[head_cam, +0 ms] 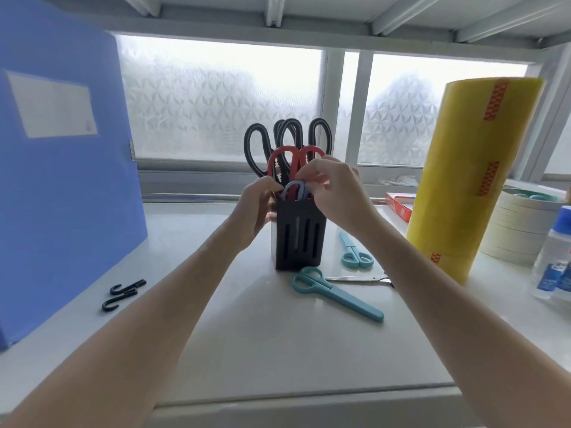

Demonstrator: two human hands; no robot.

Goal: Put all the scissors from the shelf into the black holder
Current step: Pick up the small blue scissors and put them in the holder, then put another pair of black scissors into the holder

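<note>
The black slotted holder [300,239] stands mid-shelf with black-handled scissors [289,137] and red-handled scissors [285,157] upright in it. A pair with a grey-blue handle [293,189] sits at the holder's top, and my right hand [335,193] pinches that handle. My left hand [258,208] grips the holder's upper left edge. On the shelf right of the holder lie a large teal pair [335,293], a small teal pair [355,253] and a slim silver pair [360,278].
A big blue folder [65,180] stands at the left with two black hooks [123,293] in front of it. At the right stand a tall yellow film roll [475,180], stacked tape rolls [516,230], a glue bottle [556,254] and a red box [400,203].
</note>
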